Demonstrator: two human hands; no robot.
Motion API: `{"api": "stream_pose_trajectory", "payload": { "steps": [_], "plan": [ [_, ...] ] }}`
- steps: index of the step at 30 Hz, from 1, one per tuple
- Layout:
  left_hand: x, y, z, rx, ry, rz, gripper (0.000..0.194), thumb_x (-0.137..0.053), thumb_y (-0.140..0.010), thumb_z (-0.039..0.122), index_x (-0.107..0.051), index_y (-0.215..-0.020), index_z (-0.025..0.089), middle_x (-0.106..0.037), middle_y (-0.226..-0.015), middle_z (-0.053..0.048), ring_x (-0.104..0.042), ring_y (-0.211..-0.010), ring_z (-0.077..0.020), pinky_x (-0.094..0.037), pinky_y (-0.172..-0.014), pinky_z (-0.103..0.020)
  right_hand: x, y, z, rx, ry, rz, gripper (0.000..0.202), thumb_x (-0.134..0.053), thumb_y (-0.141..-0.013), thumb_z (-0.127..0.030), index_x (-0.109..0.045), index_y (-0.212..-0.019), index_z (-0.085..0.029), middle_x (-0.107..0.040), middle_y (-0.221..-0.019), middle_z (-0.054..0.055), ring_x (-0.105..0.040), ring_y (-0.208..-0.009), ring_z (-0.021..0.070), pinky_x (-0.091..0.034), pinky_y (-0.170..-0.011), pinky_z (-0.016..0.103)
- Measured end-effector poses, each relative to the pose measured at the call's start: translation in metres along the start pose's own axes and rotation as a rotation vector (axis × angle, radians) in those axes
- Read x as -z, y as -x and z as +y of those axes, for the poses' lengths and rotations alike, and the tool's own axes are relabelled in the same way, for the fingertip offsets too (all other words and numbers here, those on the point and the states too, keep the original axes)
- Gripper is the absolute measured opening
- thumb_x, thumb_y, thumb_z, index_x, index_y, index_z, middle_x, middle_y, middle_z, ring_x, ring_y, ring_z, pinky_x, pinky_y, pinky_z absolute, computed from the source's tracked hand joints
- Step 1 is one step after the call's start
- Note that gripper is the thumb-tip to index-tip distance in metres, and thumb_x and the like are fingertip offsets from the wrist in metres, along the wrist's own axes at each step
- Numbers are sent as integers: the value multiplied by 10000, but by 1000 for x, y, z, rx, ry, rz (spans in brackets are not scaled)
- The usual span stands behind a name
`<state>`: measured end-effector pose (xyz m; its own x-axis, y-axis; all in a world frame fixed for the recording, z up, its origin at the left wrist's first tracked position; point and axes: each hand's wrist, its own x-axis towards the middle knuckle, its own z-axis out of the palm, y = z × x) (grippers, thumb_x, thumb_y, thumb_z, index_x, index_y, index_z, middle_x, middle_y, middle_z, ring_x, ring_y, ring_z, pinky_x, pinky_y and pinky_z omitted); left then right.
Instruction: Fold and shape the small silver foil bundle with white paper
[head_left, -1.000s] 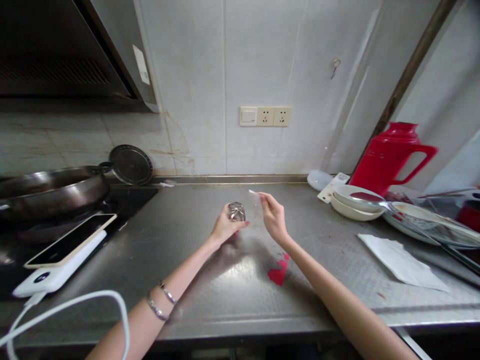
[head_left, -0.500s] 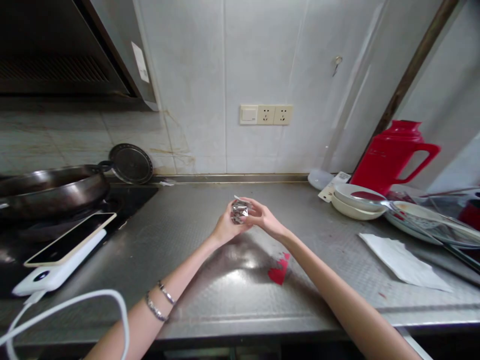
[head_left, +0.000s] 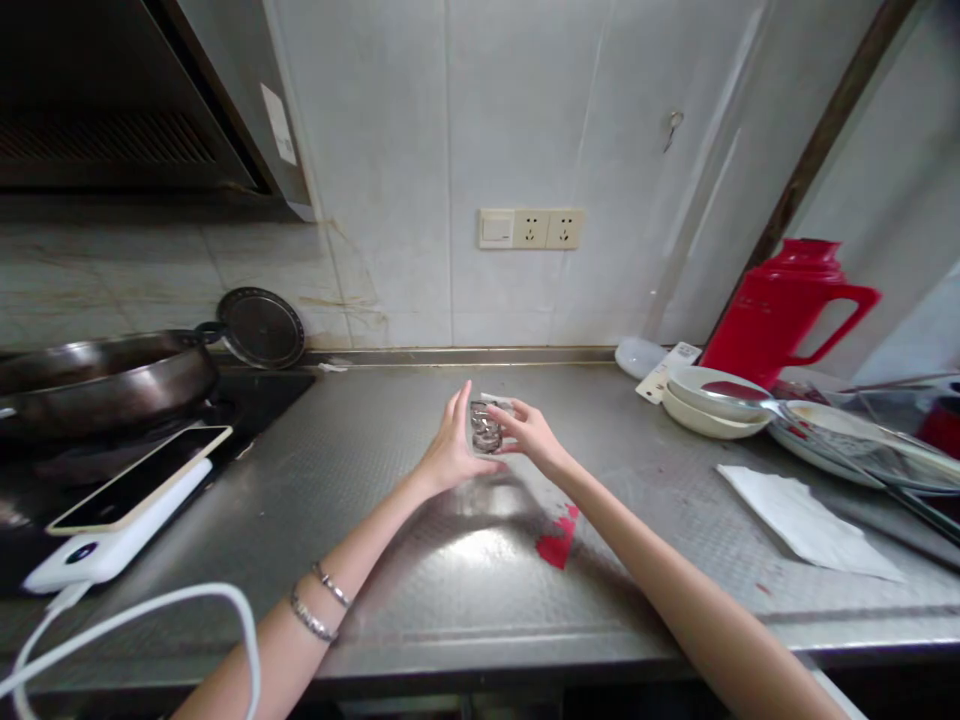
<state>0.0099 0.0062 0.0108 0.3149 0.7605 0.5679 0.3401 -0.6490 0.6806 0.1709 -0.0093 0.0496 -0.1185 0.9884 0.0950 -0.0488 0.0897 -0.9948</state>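
Observation:
A small clear, shiny glass-like object is between my hands above the middle of the steel counter. My right hand has its fingers wrapped on the object's right side, with something white and thin behind them. On the object's left, my left hand is open, its thumb stretched below and its fingers pointing up. A torn red piece lies on the counter nearer to me, beside my right forearm.
On the left are a pan, a round dark lid, a phone and a white power bank with a cable. To the right stand bowls, a red flask, plates and a white tissue.
My left hand has opened and come away from the shiny object, its fingers now straighter. The object has shifted slightly right with my right hand.

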Motion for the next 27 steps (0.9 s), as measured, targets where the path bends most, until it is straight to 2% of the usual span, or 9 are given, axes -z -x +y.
{"api": "stream_pose_trajectory", "payload": {
  "steps": [2,5,8,10,13,15,19,21,27],
  "plan": [
    [1,0,-4,-18,-21,-13,1252,-870,-489,374,-98,-1471,284,-243,-1468,-150,-295,-1352,-355,-283,-1101,-521,-2,1,2,-11,-17,-30,385,-677,-744,-464,-623,-996,-178,-689,-890,51,-662,-664,149,-536,-493,221],
    [0,-2,-7,-8,14,-11,1113,-866,-502,374,-239,-1413,257,-366,-1389,-144,-395,-1288,-331,-329,-1071,-495,-3,0,5,-5,-55,-71,404,-644,-769,-499,-623,-1013,-178,-689,-928,61,-667,-681,153,-537,-497,222],
    [0,-3,-4,13,63,-5,959,-867,-509,364,-348,-1305,230,-470,-1289,-129,-485,-1200,-303,-384,-1022,-454,-2,-3,8,-48,-126,-16,427,-576,-809,-537,-614,-1017,-165,-687,-919,72,-650,-604,141,-525,-461,226],
    [2,-3,2,29,92,-12,913,-872,-505,350,-366,-1255,224,-521,-1228,-113,-529,-1142,-282,-414,-985,-419,1,-7,10,-80,-122,39,399,-572,-814,-524,-616,-972,-160,-683,-835,58,-621,-528,128,-530,-460,240],
    [3,-2,10,64,129,-33,895,-872,-506,336,-358,-1230,227,-583,-1127,-77,-587,-1026,-242,-461,-903,-365,7,-13,14,-78,-26,50,333,-595,-800,-478,-621,-898,-161,-664,-740,35,-616,-505,133,-532,-481,251],
    [3,-1,12,84,146,-47,885,-867,-513,342,-353,-1224,226,-603,-1087,-62,-607,-965,-221,-478,-851,-336,11,-16,16,-8,86,59,336,-567,-804,-488,-613,-832,-157,-643,-713,31,-622,-517,146,-490,-452,235],
    [2,-1,9,108,158,-41,839,-857,-526,333,-368,-1199,222,-601,-1093,-63,-612,-931,-205,-485,-818,-317,20,-18,18,376,450,224,405,-490,-834,-509,-548,-622,-169,-550,-585,1,-549,-541,129,-384,-475,208],
    [0,0,6,113,152,-51,816,-848,-537,311,-372,-1194,226,-594,-1096,-61,-609,-911,-191,-486,-802,-307,21,-17,17,501,541,257,426,-461,-856,-502,-546,-599,-173,-523,-551,-9,-496,-551,124,-358,-509,217],
    [-2,1,4,84,136,-49,834,-819,-552,226,-341,-1235,238,-563,-1163,-73,-591,-973,-197,-480,-826,-310,12,-9,16,524,458,131,377,-454,-888,-447,-667,-768,-160,-629,-659,9,-534,-607,141,-377,-559,224]
  ]
}}
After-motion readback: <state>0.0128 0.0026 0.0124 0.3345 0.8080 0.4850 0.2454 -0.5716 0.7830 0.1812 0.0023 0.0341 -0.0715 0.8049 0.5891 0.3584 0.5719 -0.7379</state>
